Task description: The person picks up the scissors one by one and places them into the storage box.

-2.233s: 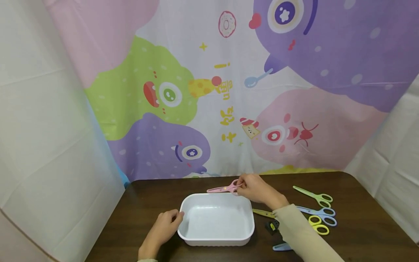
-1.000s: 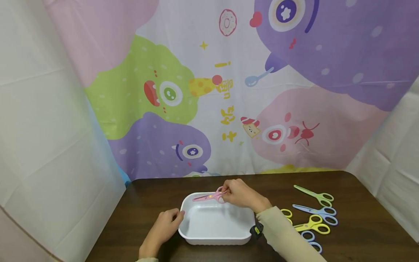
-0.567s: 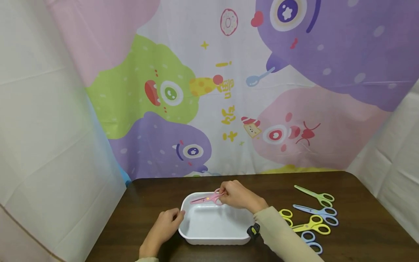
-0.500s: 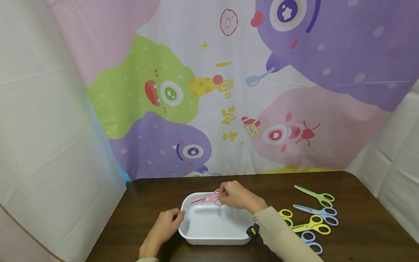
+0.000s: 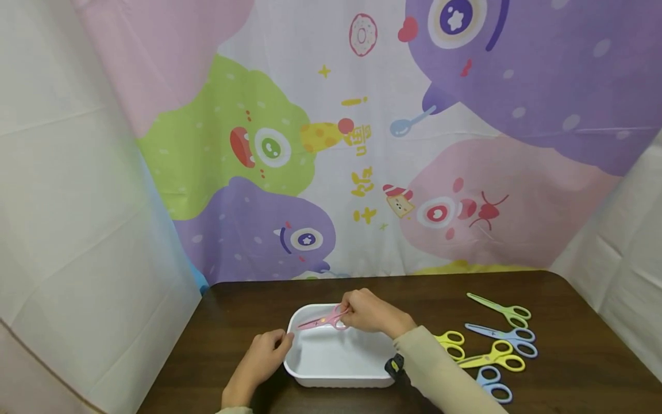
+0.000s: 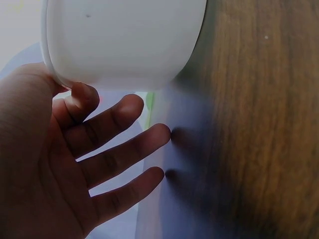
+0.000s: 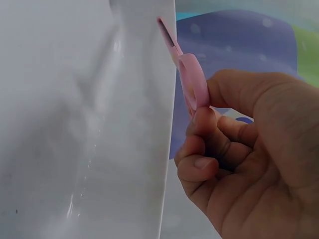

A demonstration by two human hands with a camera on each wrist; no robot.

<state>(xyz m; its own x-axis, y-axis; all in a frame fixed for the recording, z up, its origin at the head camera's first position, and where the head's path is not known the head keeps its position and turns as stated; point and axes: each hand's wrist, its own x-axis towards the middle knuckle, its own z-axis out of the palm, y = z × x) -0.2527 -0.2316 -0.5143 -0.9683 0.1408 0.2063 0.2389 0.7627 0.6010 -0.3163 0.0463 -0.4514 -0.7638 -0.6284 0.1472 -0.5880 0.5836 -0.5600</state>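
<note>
Pink scissors [image 5: 318, 322] are held over the far left part of a white tray [image 5: 341, 382], blades pointing left. My right hand [image 5: 373, 312] pinches them by one finger loop between thumb and index finger; in the right wrist view the pink loop [image 7: 194, 82] sits at the fingertips. Whether the blades touch the tray is unclear. My left hand [image 5: 261, 359] is at the tray's left end. In the left wrist view its thumb and bent index finger pinch the white rim [image 6: 50, 64], while the other fingers spread loosely beside the tray wall.
To the right on the dark table [image 5: 238, 305] lie green scissors [image 5: 499, 307], blue scissors [image 5: 504, 334], two yellow pairs, one nearer the front [image 5: 491, 359], and another blue pair [image 5: 493, 384] partly under the right sleeve [image 5: 439, 368]. A printed curtain hangs behind.
My right hand has carried the pink scissors from behind the tray's far rim leftward and toward me, over the tray. The left hand has stayed at the rim.
</note>
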